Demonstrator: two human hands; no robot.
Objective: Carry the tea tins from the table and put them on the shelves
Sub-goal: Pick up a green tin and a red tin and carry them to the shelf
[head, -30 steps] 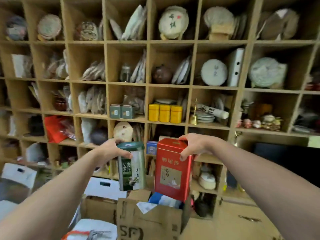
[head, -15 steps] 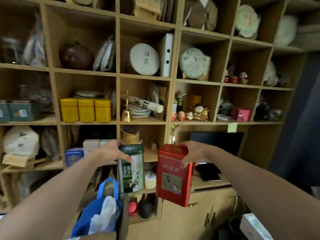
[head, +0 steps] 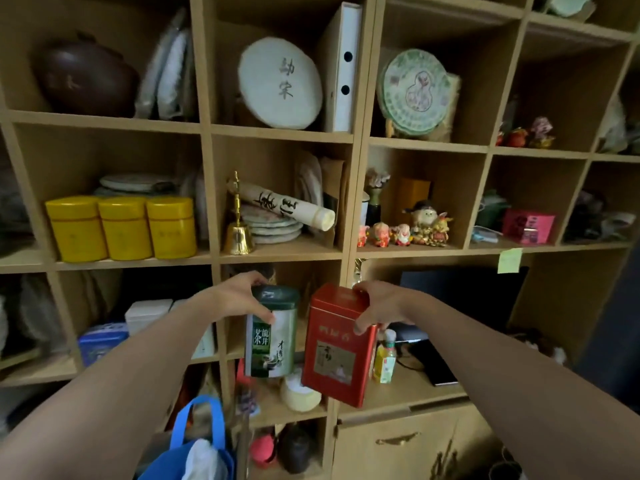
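Left hand [head: 239, 299] gripped the green tin [head: 272, 332], right hand [head: 379, 311] the red tin [head: 337, 344], both held before the shelves [head: 280, 133]. Carrying appeared complete; placement remained outstanding.

View's swung right and moved in on the shelves [head: 277, 135], so the cardboard box down below is gone. The green tin [head: 272, 336] and red tin [head: 337, 344] now sit closer to the cubbies.
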